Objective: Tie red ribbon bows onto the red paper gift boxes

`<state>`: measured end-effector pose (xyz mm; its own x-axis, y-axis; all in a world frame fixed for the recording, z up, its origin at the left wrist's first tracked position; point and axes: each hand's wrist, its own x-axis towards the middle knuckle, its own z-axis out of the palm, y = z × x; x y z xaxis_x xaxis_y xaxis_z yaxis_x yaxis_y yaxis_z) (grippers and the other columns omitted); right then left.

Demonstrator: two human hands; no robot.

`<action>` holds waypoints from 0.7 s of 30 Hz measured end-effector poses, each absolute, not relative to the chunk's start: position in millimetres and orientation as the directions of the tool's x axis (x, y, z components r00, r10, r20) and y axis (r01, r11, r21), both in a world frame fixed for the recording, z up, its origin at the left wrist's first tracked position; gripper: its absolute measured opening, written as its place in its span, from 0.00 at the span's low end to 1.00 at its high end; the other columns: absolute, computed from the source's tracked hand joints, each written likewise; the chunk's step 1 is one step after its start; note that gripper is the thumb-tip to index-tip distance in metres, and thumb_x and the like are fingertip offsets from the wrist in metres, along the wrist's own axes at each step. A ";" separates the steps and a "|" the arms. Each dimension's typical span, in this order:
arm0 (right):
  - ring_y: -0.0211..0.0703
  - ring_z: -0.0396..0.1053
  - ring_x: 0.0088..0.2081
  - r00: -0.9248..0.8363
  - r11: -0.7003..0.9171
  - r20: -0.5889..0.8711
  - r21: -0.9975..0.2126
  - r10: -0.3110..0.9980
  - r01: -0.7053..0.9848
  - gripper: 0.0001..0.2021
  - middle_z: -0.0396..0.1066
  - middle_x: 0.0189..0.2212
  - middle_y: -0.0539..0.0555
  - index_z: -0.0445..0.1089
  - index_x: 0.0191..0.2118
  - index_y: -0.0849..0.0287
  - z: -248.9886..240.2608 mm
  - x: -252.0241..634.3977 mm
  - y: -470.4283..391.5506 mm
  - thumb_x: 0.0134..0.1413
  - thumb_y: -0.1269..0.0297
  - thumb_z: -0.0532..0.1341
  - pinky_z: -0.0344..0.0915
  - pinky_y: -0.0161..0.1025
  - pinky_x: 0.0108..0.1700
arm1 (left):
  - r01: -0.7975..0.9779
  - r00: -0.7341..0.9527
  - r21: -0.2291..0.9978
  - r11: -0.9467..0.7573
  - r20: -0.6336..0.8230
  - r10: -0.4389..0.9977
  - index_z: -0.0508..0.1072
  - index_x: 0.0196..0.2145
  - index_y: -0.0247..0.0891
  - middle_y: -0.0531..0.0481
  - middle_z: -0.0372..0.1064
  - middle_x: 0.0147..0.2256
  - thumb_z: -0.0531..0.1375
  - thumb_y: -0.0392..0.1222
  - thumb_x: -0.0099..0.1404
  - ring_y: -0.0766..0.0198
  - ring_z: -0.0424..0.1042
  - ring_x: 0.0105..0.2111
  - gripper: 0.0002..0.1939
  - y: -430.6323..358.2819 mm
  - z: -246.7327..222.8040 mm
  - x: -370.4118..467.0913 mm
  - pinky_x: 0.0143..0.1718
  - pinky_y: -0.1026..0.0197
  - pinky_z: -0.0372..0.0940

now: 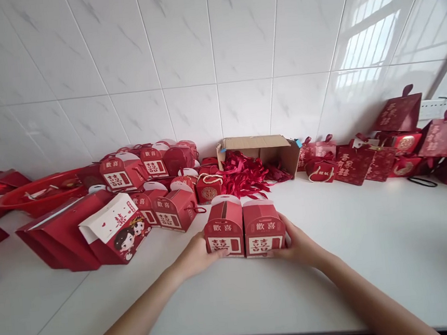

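Left hand [197, 253] and right hand [302, 241] each grip one red box, left box [224, 230] beside right box [264, 229], on the bench [258, 300].

This looks like a room for packing gift boxes, but I can't tell if it is a home or a shop. Red boxes [175, 209] crowd a white table [235, 302], with red ribbons [243, 173] by a shiny tile wall [241, 35].
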<state>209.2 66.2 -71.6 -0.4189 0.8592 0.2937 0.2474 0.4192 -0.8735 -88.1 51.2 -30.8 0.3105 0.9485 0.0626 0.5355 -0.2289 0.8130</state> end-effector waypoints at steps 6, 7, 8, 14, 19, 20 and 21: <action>0.54 0.59 0.58 -0.372 0.401 0.269 -0.848 0.889 0.346 0.52 0.57 0.60 0.58 0.38 0.66 0.48 -69.7 225.4 70.3 0.41 0.56 0.71 0.61 0.51 0.57 | 0.538 0.322 0.800 -0.264 0.095 0.942 0.72 0.43 0.39 0.48 0.75 0.44 0.64 0.48 0.55 0.53 0.72 0.46 0.19 49.4 -29.8 -72.1 0.48 0.54 0.67; 0.55 0.59 0.59 -0.366 0.403 0.272 -0.844 0.890 0.353 0.52 0.57 0.61 0.58 0.37 0.67 0.48 -69.6 226.0 70.5 0.41 0.56 0.71 0.60 0.52 0.58 | 0.542 0.317 0.794 -0.274 0.108 0.942 0.73 0.43 0.39 0.48 0.75 0.45 0.63 0.48 0.55 0.53 0.72 0.46 0.19 48.9 -29.3 -71.1 0.48 0.54 0.67; 0.55 0.58 0.59 -0.362 0.408 0.279 -0.841 0.889 0.356 0.52 0.56 0.61 0.59 0.37 0.67 0.49 -69.6 226.0 70.5 0.41 0.56 0.71 0.60 0.52 0.58 | 0.548 0.315 0.787 -0.283 0.119 0.942 0.73 0.43 0.40 0.48 0.75 0.44 0.63 0.48 0.55 0.53 0.72 0.46 0.18 48.7 -29.0 -70.3 0.48 0.54 0.68; 0.56 0.59 0.58 -0.390 0.402 0.270 -0.862 0.880 0.308 0.51 0.58 0.60 0.59 0.40 0.67 0.49 -66.1 227.6 68.2 0.41 0.58 0.71 0.60 0.53 0.58 | 0.564 0.312 0.770 -0.298 0.136 0.940 0.74 0.43 0.39 0.47 0.75 0.44 0.64 0.46 0.54 0.53 0.73 0.45 0.18 51.0 -29.8 -67.6 0.47 0.54 0.68; 0.54 0.60 0.58 -0.429 0.392 0.259 -0.883 0.865 0.258 0.51 0.59 0.59 0.59 0.39 0.66 0.49 -62.2 231.1 67.7 0.42 0.58 0.71 0.60 0.52 0.58 | 0.564 0.310 0.772 -0.292 0.130 0.942 0.73 0.43 0.38 0.46 0.75 0.43 0.62 0.46 0.57 0.54 0.73 0.43 0.16 48.1 -31.2 -65.9 0.45 0.55 0.69; 0.54 0.60 0.58 -0.427 0.392 0.262 -0.885 0.865 0.252 0.51 0.59 0.59 0.59 0.39 0.66 0.49 -61.8 230.3 67.6 0.42 0.58 0.71 0.61 0.52 0.58 | 0.569 0.309 0.766 -0.299 0.138 0.941 0.72 0.43 0.38 0.45 0.74 0.43 0.62 0.46 0.57 0.54 0.73 0.44 0.17 46.7 -31.6 -64.7 0.45 0.55 0.69; 0.54 0.60 0.58 -0.427 0.392 0.264 -0.887 0.865 0.245 0.50 0.59 0.59 0.58 0.40 0.66 0.49 -61.5 229.1 67.4 0.42 0.58 0.71 0.61 0.52 0.57 | 0.576 0.304 0.757 -0.309 0.153 0.940 0.72 0.44 0.38 0.44 0.74 0.43 0.62 0.46 0.57 0.54 0.72 0.44 0.17 45.4 -32.2 -63.3 0.46 0.54 0.68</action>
